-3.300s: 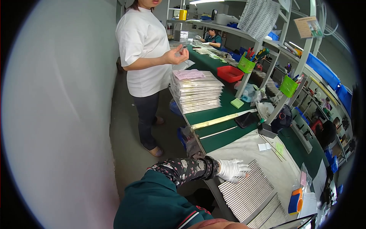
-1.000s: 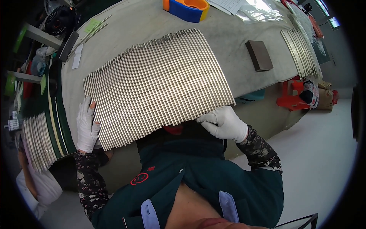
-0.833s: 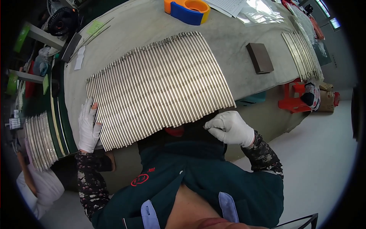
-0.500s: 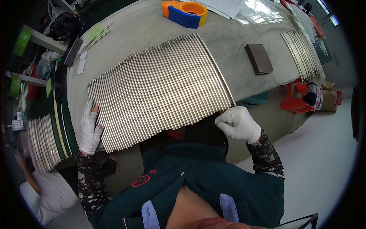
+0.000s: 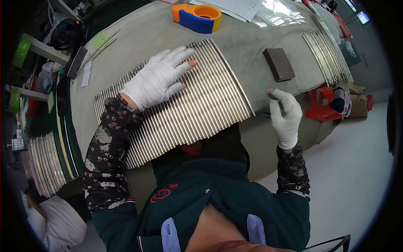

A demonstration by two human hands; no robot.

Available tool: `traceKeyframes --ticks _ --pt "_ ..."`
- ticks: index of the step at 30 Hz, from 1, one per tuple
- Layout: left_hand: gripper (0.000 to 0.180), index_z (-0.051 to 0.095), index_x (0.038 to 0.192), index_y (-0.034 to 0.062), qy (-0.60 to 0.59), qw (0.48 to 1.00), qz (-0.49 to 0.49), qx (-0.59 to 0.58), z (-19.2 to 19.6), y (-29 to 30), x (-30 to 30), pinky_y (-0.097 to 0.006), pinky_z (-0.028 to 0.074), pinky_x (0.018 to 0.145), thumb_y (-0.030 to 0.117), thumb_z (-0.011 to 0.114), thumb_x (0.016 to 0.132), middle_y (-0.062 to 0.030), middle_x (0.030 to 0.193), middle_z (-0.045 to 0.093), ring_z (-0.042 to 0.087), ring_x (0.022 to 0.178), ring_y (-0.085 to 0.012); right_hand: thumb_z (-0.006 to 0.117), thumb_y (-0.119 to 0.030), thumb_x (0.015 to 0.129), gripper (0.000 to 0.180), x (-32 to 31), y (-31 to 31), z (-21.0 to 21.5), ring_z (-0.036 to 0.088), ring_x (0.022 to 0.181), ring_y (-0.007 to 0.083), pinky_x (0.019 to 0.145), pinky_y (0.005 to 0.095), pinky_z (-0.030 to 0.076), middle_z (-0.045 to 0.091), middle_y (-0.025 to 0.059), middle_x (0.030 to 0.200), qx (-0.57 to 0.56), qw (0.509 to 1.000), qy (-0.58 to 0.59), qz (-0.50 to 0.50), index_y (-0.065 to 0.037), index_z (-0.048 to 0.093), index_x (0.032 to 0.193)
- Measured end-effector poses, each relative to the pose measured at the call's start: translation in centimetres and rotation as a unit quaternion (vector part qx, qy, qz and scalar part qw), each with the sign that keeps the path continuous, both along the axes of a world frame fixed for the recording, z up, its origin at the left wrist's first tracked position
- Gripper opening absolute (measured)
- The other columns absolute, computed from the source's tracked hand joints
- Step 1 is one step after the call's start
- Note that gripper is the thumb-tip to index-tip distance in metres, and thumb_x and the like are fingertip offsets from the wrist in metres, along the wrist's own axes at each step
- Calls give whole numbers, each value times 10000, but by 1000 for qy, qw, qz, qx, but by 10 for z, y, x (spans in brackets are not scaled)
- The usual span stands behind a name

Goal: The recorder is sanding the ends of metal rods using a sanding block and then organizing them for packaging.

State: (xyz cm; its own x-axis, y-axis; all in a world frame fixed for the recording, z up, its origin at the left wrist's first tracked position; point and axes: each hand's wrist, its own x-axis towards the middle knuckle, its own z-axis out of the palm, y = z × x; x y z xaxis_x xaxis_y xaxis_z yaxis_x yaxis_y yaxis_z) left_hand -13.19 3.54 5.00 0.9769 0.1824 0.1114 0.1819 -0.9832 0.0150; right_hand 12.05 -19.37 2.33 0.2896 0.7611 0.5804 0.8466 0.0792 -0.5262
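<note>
A wide row of shiny metal rods (image 5: 197, 101) lies side by side on the grey cloth-covered table in front of me. My left hand (image 5: 157, 77), in a white glove with bare thumb and fingertip, reaches over the middle of the row. Its fingers are spread, with nothing held, and it hides the rods beneath it; whether it presses on them I cannot tell. To the right of the row, past the table's near edge, my right hand (image 5: 286, 119) is raised. Its gloved fingers are bent with a gap between them, and nothing shows in them.
A dark brown block (image 5: 279, 64) lies right of the rods. Beyond them is an orange and blue tape dispenser (image 5: 197, 19), beside papers (image 5: 235, 7) and clear plastic bags (image 5: 279, 14). More rods (image 5: 325, 56) lie far right, others (image 5: 46, 164) at left near another person (image 5: 61, 220).
My left hand has moved from the row's left end up and right over its middle. The right hand has left the near right corner of the rods, moving right and upward.
</note>
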Motion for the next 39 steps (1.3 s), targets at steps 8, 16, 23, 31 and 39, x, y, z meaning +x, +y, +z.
traceKeyframes --ticks 8,16,23,31,39 --pt "510 403 1389 114 -14 999 -2 -48 -44 19 76 -476 245 1128 294 508 924 -102 1484 330 282 1386 -293 709 -332 758 652 53 55 -16 477 1156 417 939 470 432 478 257 1259 -146 932 -223 -246 -42 504 1305" --pt "473 441 1365 136 -35 999 -5 0 -54 16 83 -486 221 1125 322 485 933 -94 1452 372 313 1360 -287 689 -288 763 574 55 49 -22 505 1099 405 939 465 428 488 276 1241 -215 922 -187 -264 -137 543 1297" --pt "507 462 1344 124 -28 998 48 -37 -45 16 93 -491 225 1122 408 481 926 -103 1403 418 328 1347 -300 729 -127 657 638 -45 -3 -3 465 1076 391 931 453 397 429 264 1264 -101 973 -171 -119 -142 548 1268" --pt "506 510 1304 101 -63 996 60 -20 -54 10 94 -503 224 1120 436 484 925 -109 1412 411 313 1358 -316 728 -194 681 575 -83 -4 2 467 1047 377 887 440 402 426 242 1260 -172 962 -176 -115 -194 579 1236" --pt "497 527 1289 101 -56 996 63 -17 -55 10 94 -516 232 1114 442 471 931 -106 1411 422 306 1361 -318 707 -161 675 514 -75 6 13 496 974 368 838 457 426 462 243 1211 -211 957 -185 -74 -166 609 1180"
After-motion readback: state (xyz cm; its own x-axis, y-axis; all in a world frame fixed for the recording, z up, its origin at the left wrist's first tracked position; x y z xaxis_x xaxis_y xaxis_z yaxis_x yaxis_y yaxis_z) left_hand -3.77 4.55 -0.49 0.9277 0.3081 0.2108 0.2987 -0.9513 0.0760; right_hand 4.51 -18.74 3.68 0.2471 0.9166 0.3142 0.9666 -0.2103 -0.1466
